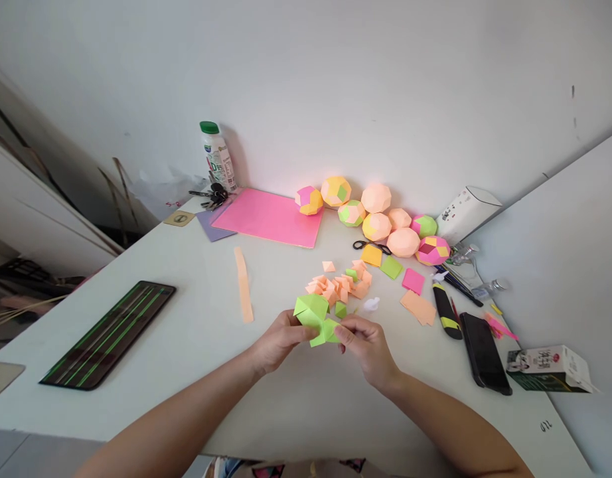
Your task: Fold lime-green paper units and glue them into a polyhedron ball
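Observation:
A partly built shape of folded green paper (312, 312) is held between my two hands above the table. My left hand (281, 340) pinches its left side with thumb and fingers. At its lower right, my right hand (366, 346) is closed on a green folded flap. Just beyond my hands lies a pile of small folded peach paper pieces (330, 287) with a few green ones mixed in. A small green folded piece (340, 309) sits close to my right fingers. The inner side of the shape and some fingertips are hidden.
Several faceted paper balls (376, 227) line the wall. Black scissors (372, 246), a cutter (446, 311), a phone (485, 352) and a milk carton (549, 368) lie right. A pink sheet (271, 216) and bottle (218, 156) are behind; a dark tablet-like panel (109, 335) lies left.

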